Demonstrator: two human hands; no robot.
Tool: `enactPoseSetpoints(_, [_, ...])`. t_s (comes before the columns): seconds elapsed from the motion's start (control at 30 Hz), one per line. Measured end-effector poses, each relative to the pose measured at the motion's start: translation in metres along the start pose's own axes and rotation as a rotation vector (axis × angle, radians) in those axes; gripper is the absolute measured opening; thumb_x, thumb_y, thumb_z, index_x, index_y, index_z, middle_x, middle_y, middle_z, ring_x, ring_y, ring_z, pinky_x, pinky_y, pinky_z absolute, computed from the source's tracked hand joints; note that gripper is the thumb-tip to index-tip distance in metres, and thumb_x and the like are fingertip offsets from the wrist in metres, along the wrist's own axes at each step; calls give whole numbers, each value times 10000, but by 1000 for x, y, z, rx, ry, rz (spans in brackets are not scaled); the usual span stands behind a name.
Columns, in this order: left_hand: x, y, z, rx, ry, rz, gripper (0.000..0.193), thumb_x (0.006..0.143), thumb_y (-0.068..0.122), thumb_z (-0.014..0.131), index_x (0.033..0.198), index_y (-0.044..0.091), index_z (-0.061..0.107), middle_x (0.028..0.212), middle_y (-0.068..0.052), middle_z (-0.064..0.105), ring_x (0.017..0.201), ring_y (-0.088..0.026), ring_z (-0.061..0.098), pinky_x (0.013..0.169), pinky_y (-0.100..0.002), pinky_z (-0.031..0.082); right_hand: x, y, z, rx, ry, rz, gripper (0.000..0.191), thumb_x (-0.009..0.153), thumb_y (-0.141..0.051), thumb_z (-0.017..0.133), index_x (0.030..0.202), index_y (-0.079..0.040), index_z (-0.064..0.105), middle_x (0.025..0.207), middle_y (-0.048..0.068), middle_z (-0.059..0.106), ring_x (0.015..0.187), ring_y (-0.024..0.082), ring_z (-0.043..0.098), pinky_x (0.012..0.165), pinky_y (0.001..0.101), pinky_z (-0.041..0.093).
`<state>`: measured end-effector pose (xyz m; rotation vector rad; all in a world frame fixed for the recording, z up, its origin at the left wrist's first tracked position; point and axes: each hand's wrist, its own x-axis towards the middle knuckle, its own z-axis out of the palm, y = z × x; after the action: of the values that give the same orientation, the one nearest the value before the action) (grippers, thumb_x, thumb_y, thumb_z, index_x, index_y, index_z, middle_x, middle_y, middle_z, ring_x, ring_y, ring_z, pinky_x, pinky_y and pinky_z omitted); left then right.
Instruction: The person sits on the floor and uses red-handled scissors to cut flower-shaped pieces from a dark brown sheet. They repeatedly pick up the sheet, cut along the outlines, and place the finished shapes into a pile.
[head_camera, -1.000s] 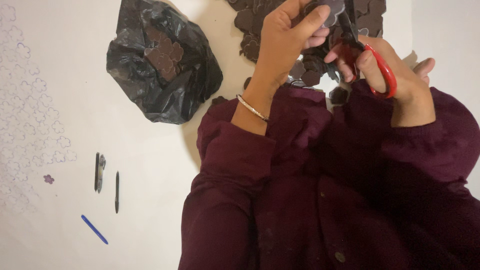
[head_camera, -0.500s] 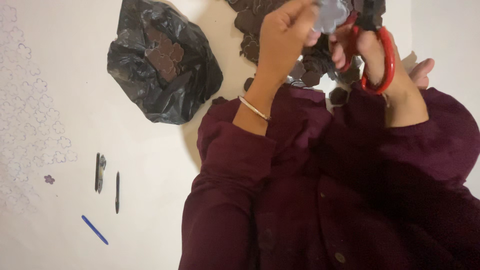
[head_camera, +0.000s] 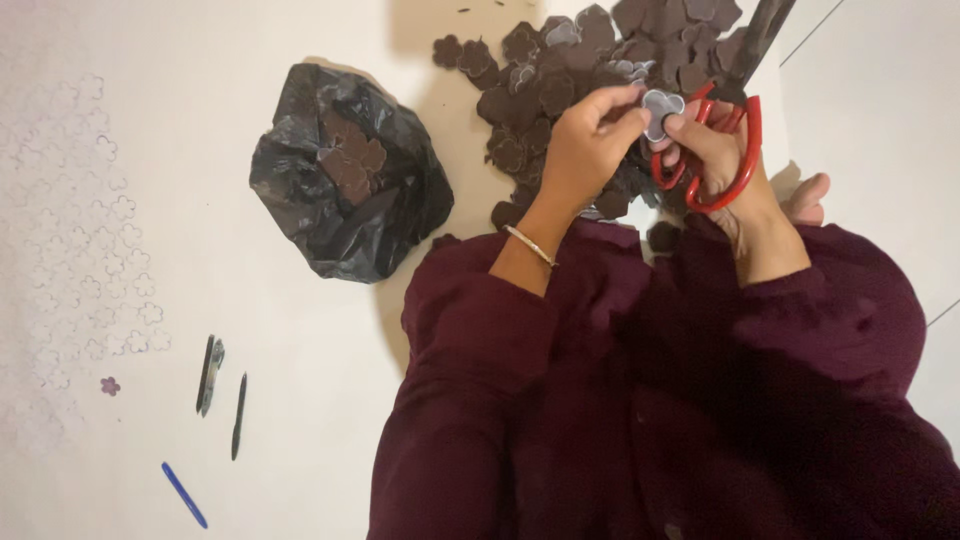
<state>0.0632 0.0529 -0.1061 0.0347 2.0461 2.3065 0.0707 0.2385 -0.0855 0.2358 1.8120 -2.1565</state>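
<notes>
Head view looks down on a pale surface (head_camera: 250, 330) and dark red sleeves (head_camera: 560, 400); the left hand (head_camera: 585, 150) is pinched shut on a small grey flower cutout (head_camera: 660, 105), held up between thumb and fingertips just above a heap of dark cutouts (head_camera: 560, 90); the right hand (head_camera: 720, 150) is closed through the red handles of the scissors (head_camera: 735, 150), whose dark blades run up and away toward the top edge; whether the blades are parted or shut cannot be told. The cutout is touched by fingers of both hands and sits just beside the handles. A thin bangle (head_camera: 530, 246) is worn on the left wrist. Left of the heap lies a crumpled black bag (head_camera: 340, 190) with more dark cutouts in it; well apart, lower left, two dark pens (head_camera: 222, 385) and a blue pen (head_camera: 185, 495) lie near a tiny purple flower (head_camera: 110, 385); faint flower outlines (head_camera: 90, 230) are pressed into the surface along the left.

The step in hand appears to be trimming the petal edge; the next cut would seem to call for the cutout to be turned so an untrimmed lobe meets the blades, with fingertips kept clear.
</notes>
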Motion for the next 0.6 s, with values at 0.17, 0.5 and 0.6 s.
enactPoseSetpoints(0.17, [3,-13,4,-125,-59,-4,243,926,77,723,1136,-46,723,1011,-87,779,930,-124,726,842,-271,577,1,-3,1,12,-8,-16,112,1014,-113,694,943,-32,660,895,76,697,755,118,625,685,246,512])
enactPoseSetpoints(0.5, [13,-15,6,-463,77,-264,161,909,56,733,1033,-24,668,968,-85,692,870,-151,680,803,-342,622,-10,-9,9,-66,-129,-80,344,1065,-380,639,1011,-41,626,884,32,614,804,122,561,729,273,459])
enactPoseSetpoints(0.6, [15,-13,0,-511,108,-271,164,908,45,719,1030,-33,640,1002,-106,690,901,-168,690,820,-367,642,-10,-11,10,-61,-149,-85,557,1059,-574,525,1130,-33,638,914,32,606,840,136,551,772,282,458])
